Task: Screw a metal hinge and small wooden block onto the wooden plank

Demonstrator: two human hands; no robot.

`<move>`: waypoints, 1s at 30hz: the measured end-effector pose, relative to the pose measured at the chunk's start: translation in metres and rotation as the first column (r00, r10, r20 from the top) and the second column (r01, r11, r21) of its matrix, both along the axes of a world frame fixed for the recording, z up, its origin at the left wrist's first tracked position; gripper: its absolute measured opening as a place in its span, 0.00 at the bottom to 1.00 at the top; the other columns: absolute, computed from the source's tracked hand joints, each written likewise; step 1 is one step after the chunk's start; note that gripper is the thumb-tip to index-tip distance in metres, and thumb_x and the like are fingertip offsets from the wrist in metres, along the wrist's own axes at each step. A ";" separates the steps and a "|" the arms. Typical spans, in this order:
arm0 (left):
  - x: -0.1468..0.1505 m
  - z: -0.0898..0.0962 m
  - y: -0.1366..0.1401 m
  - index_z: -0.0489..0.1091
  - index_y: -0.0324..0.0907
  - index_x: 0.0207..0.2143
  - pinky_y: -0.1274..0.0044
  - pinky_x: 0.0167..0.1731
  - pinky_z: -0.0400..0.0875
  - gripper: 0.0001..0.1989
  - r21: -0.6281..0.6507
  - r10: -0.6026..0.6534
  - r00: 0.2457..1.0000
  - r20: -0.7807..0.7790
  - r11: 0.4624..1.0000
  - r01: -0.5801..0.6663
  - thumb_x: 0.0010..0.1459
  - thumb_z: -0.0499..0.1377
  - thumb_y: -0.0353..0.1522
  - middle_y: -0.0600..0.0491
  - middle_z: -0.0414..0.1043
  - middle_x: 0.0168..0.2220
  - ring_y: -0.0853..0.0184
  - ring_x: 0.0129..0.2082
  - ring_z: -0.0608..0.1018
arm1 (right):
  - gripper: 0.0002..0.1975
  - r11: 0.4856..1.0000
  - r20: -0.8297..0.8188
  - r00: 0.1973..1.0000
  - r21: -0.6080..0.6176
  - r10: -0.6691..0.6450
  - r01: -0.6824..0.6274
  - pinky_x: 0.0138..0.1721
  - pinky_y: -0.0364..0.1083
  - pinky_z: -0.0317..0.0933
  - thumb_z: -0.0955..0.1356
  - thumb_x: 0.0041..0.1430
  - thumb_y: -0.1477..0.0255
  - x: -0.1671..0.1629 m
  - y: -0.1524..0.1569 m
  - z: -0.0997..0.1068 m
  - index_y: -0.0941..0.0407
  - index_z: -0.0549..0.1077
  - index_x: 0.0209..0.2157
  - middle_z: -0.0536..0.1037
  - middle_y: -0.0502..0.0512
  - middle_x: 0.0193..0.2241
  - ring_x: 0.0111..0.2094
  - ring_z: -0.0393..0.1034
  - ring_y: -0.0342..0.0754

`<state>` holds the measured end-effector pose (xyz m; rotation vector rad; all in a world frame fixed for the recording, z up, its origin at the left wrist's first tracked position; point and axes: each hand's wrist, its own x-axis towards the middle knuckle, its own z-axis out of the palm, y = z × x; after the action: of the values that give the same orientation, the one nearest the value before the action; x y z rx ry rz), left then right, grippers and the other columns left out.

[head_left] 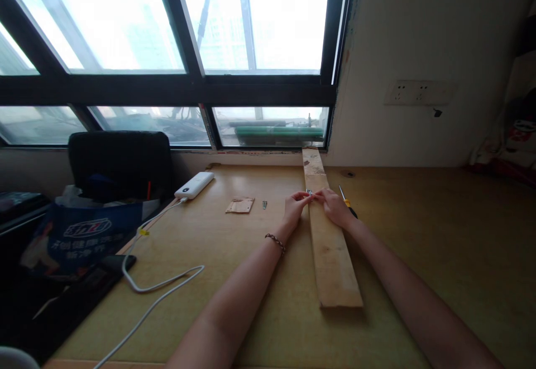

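Note:
A long wooden board point(335, 263) lies on the table, its far end by the window sill. Over its upper half, my left hand point(295, 207) and my right hand point(333, 206) meet, thumbs and fingertips pinched together. Between them shows a small shiny metal piece point(309, 192); its exact kind is too small to tell. Just right of the board, partly behind my right hand, is a screwdriver point(347, 201) with a yellow and black handle. To the left lie a few screws point(264, 205) and a thin, rough-edged piece of wood point(240, 205).
A white power bank point(195, 185) rests at the table's left edge, with a white cable point(161, 288) looping toward the front. Left of the table point(234, 313) stand a black chair point(119, 159) and a blue bag point(84, 238). A wall socket point(419, 92) is at the right.

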<state>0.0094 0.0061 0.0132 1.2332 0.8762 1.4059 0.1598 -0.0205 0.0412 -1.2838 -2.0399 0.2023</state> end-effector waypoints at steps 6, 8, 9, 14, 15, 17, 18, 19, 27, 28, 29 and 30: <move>0.001 0.001 -0.002 0.74 0.38 0.26 0.81 0.25 0.60 0.15 -0.044 0.009 1.000 0.020 0.999 -0.008 0.37 0.66 0.39 0.55 0.69 0.21 0.74 0.22 0.67 | 0.16 1.000 0.008 1.000 -0.001 -0.008 0.008 0.43 0.45 0.59 0.58 0.49 0.85 0.000 0.000 0.000 0.57 0.67 0.38 0.71 0.58 0.38 0.41 0.65 0.47; 0.001 0.003 -0.004 0.74 0.38 0.26 0.81 0.24 0.60 0.14 -0.061 0.022 0.999 0.045 0.998 -0.020 0.37 0.66 0.38 0.55 0.69 0.20 0.74 0.22 0.67 | 0.16 1.000 0.013 1.000 0.004 -0.011 0.011 0.43 0.45 0.59 0.57 0.50 0.84 0.000 0.000 0.000 0.57 0.67 0.38 0.71 0.57 0.38 0.41 0.66 0.47; 0.002 0.004 -0.004 0.74 0.37 0.25 0.81 0.24 0.60 0.14 -0.070 0.030 0.998 0.054 0.997 -0.026 0.37 0.66 0.38 0.55 0.68 0.20 0.75 0.21 0.67 | 0.16 1.000 0.015 1.000 0.006 -0.011 0.011 0.43 0.45 0.59 0.57 0.50 0.84 0.000 0.000 0.000 0.57 0.67 0.38 0.71 0.57 0.38 0.41 0.66 0.47; 0.004 0.009 -0.007 0.74 0.37 0.27 0.81 0.23 0.59 0.15 -0.096 0.050 0.994 0.095 0.995 -0.041 0.35 0.66 0.38 0.55 0.68 0.18 0.75 0.20 0.66 | 0.16 1.000 0.018 1.000 -0.003 -0.019 0.019 0.43 0.45 0.59 0.58 0.49 0.85 0.000 -0.001 0.000 0.57 0.66 0.38 0.71 0.58 0.38 0.41 0.66 0.47; 0.004 0.010 -0.007 0.74 0.37 0.27 0.80 0.23 0.59 0.16 -0.096 0.049 0.994 0.093 0.995 -0.040 0.35 0.66 0.38 0.55 0.68 0.19 0.75 0.20 0.66 | 0.16 1.000 0.017 1.000 -0.006 -0.020 0.020 0.43 0.45 0.59 0.58 0.49 0.85 0.000 0.000 0.000 0.57 0.66 0.38 0.71 0.58 0.38 0.41 0.66 0.47; 0.005 0.010 -0.007 0.74 0.37 0.28 0.80 0.23 0.59 0.16 -0.091 0.052 0.996 0.070 0.995 -0.045 0.36 0.66 0.38 0.54 0.68 0.19 0.74 0.20 0.66 | 0.16 1.000 0.016 1.000 -0.011 -0.020 0.020 0.43 0.45 0.59 0.58 0.49 0.85 0.000 0.000 0.000 0.57 0.66 0.38 0.71 0.58 0.38 0.42 0.66 0.47; 0.005 0.009 -0.006 0.74 0.37 0.28 0.80 0.23 0.60 0.16 -0.086 0.065 0.996 0.055 0.994 -0.060 0.37 0.65 0.39 0.54 0.68 0.19 0.74 0.21 0.67 | 0.15 1.000 0.017 1.000 -0.013 -0.021 0.022 0.43 0.45 0.58 0.58 0.50 0.85 0.000 0.000 0.000 0.57 0.66 0.38 0.71 0.57 0.38 0.42 0.65 0.47; 0.004 0.008 -0.005 0.74 0.37 0.28 0.80 0.23 0.60 0.15 -0.080 0.087 0.995 0.041 0.993 -0.083 0.38 0.65 0.39 0.54 0.69 0.19 0.74 0.21 0.67 | 0.15 1.000 0.018 1.000 -0.014 -0.023 0.023 0.43 0.45 0.58 0.58 0.49 0.85 0.000 0.000 0.000 0.57 0.66 0.37 0.71 0.57 0.38 0.42 0.65 0.47; -0.025 0.014 0.013 0.73 0.38 0.23 0.78 0.27 0.62 0.09 0.076 0.295 0.781 -0.551 0.949 -0.305 0.45 0.60 0.36 0.48 0.73 0.24 0.67 0.26 0.73 | 0.16 1.000 -0.001 1.000 0.000 0.007 -0.007 0.43 0.44 0.57 0.57 0.50 0.85 -0.001 -0.001 0.001 0.57 0.66 0.37 0.72 0.57 0.37 0.41 0.65 0.46; -0.034 0.019 0.015 0.73 0.39 0.22 0.78 0.27 0.62 0.08 0.086 0.274 0.676 -0.685 0.951 -0.298 0.44 0.60 0.35 0.47 0.73 0.24 0.66 0.27 0.73 | 0.16 1.000 -0.006 1.000 -0.002 0.009 -0.009 0.43 0.44 0.57 0.57 0.50 0.85 -0.001 -0.001 0.001 0.57 0.67 0.37 0.72 0.57 0.37 0.41 0.65 0.46; -0.044 0.024 0.017 0.73 0.39 0.22 0.77 0.28 0.61 0.07 0.081 0.245 0.560 -0.792 0.950 -0.300 0.43 0.60 0.34 0.45 0.74 0.25 0.64 0.28 0.74 | 0.15 1.000 -0.010 1.000 -0.006 0.011 -0.011 0.43 0.44 0.57 0.57 0.50 0.85 -0.001 -0.001 0.001 0.57 0.67 0.37 0.72 0.57 0.37 0.41 0.65 0.46; -0.054 0.029 0.019 0.73 0.39 0.22 0.77 0.28 0.62 0.06 0.067 0.213 0.451 -0.867 0.946 -0.317 0.43 0.61 0.33 0.44 0.74 0.25 0.62 0.29 0.75 | 0.15 1.000 -0.015 1.000 -0.012 0.011 -0.011 0.43 0.44 0.57 0.57 0.51 0.85 -0.001 0.000 0.001 0.57 0.67 0.38 0.72 0.57 0.38 0.41 0.65 0.46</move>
<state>-0.0448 0.0252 0.0423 1.8127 1.9022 0.8478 0.1587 -0.0210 0.0421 -1.2754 -2.0365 0.2283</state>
